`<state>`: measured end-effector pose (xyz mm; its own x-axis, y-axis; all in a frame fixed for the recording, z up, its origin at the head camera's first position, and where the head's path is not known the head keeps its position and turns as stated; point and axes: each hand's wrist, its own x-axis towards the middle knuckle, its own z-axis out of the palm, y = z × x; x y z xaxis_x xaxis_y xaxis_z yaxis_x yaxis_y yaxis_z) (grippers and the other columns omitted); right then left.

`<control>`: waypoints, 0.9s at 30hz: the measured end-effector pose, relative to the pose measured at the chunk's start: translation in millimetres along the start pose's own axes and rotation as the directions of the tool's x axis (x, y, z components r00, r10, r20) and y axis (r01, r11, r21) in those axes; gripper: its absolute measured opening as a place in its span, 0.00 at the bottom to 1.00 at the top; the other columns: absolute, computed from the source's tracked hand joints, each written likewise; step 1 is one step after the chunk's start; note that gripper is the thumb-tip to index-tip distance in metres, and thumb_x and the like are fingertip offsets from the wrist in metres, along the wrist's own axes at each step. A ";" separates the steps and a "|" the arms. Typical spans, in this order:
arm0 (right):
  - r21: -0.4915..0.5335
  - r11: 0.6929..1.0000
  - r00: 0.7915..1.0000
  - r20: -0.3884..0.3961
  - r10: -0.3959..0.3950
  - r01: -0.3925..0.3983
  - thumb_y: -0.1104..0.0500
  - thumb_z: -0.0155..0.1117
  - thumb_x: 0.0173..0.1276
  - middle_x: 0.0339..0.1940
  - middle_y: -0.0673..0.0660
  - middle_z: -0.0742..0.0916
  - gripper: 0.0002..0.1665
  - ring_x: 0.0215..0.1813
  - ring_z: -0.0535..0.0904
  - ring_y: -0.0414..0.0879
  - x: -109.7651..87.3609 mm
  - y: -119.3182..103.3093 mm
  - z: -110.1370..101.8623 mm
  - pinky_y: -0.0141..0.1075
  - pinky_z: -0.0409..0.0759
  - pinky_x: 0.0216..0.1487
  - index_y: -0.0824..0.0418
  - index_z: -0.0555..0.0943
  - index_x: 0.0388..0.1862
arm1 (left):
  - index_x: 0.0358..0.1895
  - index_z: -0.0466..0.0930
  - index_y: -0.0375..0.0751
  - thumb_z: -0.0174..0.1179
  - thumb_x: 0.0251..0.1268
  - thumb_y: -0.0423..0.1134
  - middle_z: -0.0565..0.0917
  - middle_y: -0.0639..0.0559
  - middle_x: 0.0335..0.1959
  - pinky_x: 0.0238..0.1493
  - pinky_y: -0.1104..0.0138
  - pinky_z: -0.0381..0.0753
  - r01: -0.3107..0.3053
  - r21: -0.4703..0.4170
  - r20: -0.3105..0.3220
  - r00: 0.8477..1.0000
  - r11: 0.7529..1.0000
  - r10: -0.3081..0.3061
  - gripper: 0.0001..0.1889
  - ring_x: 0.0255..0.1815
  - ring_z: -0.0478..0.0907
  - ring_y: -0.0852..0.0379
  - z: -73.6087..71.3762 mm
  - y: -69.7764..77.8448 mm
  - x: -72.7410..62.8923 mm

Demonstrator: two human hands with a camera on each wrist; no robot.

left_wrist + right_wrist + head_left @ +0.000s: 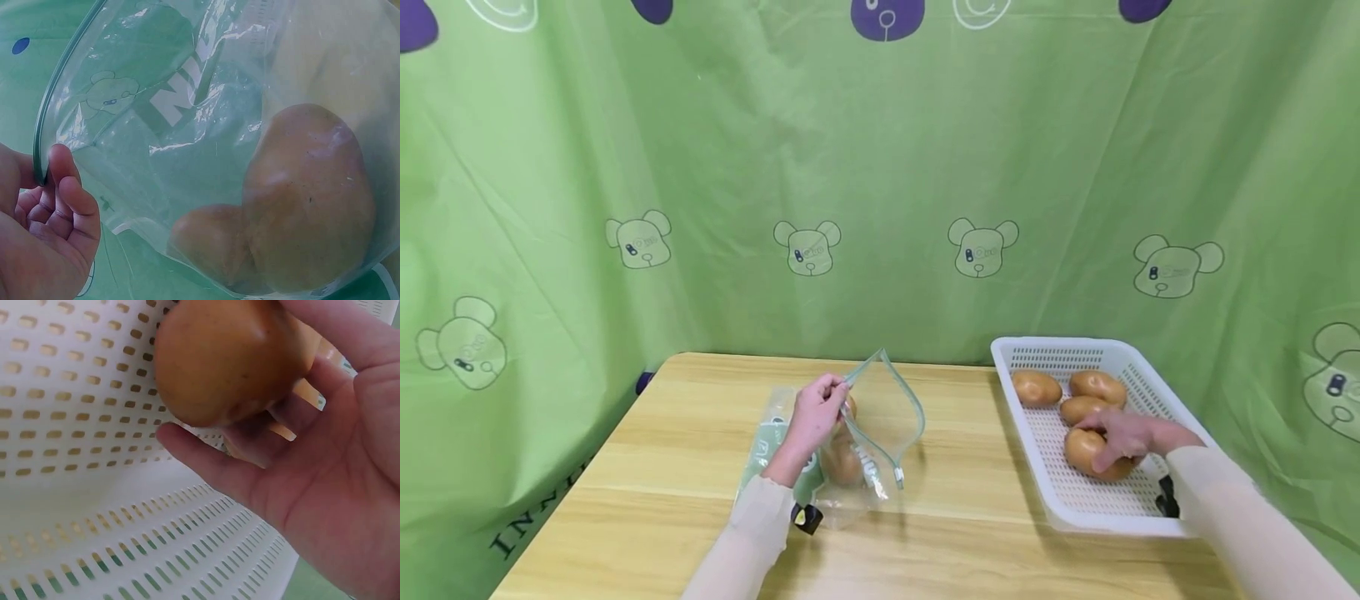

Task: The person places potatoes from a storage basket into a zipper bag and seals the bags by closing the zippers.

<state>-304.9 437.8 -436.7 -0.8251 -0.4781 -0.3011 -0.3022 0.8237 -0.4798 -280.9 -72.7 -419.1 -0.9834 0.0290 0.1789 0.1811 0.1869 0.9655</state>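
Observation:
My left hand (pixel 814 414) pinches the green rim of a clear zip bag (pixel 891 408), whose mouth gapes to the right. Inside it, the left wrist view shows a large potato (pixel 309 200) and another potato (pixel 209 240) beside it. Over the white basket (pixel 1045 492) at the right, my right hand (pixel 1127 435) grips a potato (pixel 1084 454) near the basket's front half. In the right wrist view, thumb and fingers curve around that potato (pixel 225 362). Behind it in the basket lie three potatoes, the nearest potato (pixel 1081 408) partly covered by the hand.
Flat green and clear packaging (pixel 765 442) lies on the wooden table (pixel 647 467) under and left of my left forearm. A green curtain (pixel 895 167) with bear faces hangs behind and at both sides. High perforated walls surround the basket.

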 end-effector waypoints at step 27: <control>-0.101 0.995 0.996 -0.080 -0.025 0.017 0.48 0.78 0.40 0.45 0.56 0.79 0.43 0.46 0.75 0.51 16.6 -16.2 11.7 0.51 0.72 0.49 0.64 0.74 0.54 | 0.36 0.78 0.37 0.53 0.70 0.35 0.77 0.50 0.21 0.22 0.58 0.78 -0.035 -0.016 0.003 0.999 0.999 0.035 0.06 0.19 0.72 0.56 0.7 -2.9 0.5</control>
<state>-308.1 412.9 -443.6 -0.8528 -0.4726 -0.2222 -0.3628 0.8422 -0.3987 -281.9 -72.5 -421.9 -0.9765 0.0386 0.2121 0.2156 0.1700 0.9616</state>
